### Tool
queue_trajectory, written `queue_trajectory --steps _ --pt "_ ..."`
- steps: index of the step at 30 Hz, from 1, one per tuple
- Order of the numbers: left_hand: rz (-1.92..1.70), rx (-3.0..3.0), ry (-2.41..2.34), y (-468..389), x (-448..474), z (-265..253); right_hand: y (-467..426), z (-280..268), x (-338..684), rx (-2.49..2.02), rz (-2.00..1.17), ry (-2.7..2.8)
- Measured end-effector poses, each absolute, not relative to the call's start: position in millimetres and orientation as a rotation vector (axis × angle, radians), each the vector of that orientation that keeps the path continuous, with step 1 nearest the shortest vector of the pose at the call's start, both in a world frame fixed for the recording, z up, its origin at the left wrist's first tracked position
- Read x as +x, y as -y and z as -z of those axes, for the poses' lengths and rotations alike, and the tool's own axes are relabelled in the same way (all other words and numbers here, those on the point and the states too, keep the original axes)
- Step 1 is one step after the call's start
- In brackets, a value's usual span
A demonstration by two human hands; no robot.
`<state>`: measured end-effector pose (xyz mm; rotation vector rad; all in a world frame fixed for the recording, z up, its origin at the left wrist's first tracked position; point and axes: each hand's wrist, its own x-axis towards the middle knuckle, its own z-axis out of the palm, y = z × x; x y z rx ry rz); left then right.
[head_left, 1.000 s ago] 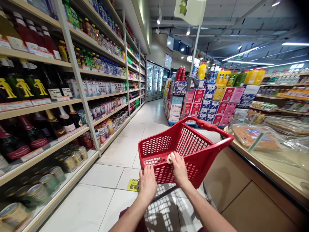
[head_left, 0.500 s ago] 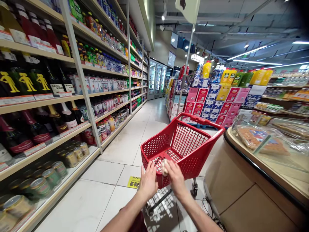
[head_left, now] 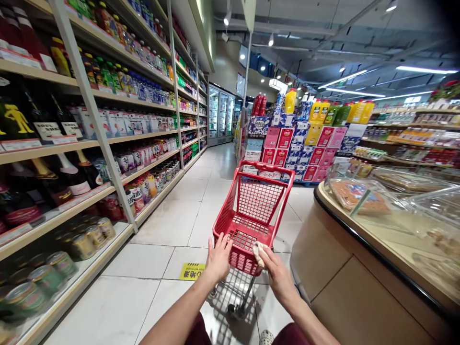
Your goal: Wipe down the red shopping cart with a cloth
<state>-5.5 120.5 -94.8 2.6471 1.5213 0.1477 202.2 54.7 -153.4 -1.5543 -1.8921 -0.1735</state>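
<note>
A red plastic shopping cart point(head_left: 256, 230) with a lattice basket stands on the floor before me, its handle at the far end. My left hand point(head_left: 218, 258) rests at the near left corner of the basket rim, fingers stretched out and nothing held in them. At the near right corner, my right hand point(head_left: 276, 270) is closed on a crumpled cream cloth point(head_left: 258, 254), which lies against the rim. Part of the cloth is hidden under the fingers.
Drink shelves point(head_left: 140, 108) run along the left. A rounded counter point(head_left: 345, 258) with plastic-covered food stands close on the right. Stacked cartons point(head_left: 287, 148) topped with juice bottles are beyond the cart. A yellow floor sticker point(head_left: 192, 271) lies left of it.
The cart has turned so its handle end points more straight away from me. My right hand and the cloth have moved right, apart from my left hand. The view has shifted right.
</note>
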Motion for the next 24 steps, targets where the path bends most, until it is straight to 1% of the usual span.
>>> queue_trajectory --steps 3,6,9,13,17,20,24 --pt "-0.142 2.718 -1.373 -116.9 2.0 98.8 -51.2 153.2 214.8 -1.684 0.201 1.782" --pt "-0.192 2.691 -1.462 -118.2 3.2 98.9 -55.7 152.0 213.6 -1.736 0.278 1.723" --pt "-0.305 2.6 -1.615 -123.4 -0.1 99.3 -67.2 151.0 190.1 -1.684 0.35 1.714" --pt "-0.366 2.628 -1.53 -127.4 -4.9 101.2 -79.5 154.0 159.1 -1.575 0.433 1.717" --pt "-0.415 2.64 -1.468 -124.5 -7.5 102.5 -69.8 162.4 180.3 -1.57 0.498 1.747" --pt "-0.443 2.612 -1.428 -120.3 -4.0 104.2 -65.6 165.9 192.6 -1.652 0.531 1.634" --pt "-0.491 2.58 -1.378 -117.4 3.9 108.4 -80.5 164.1 155.5 -1.594 0.525 1.677"
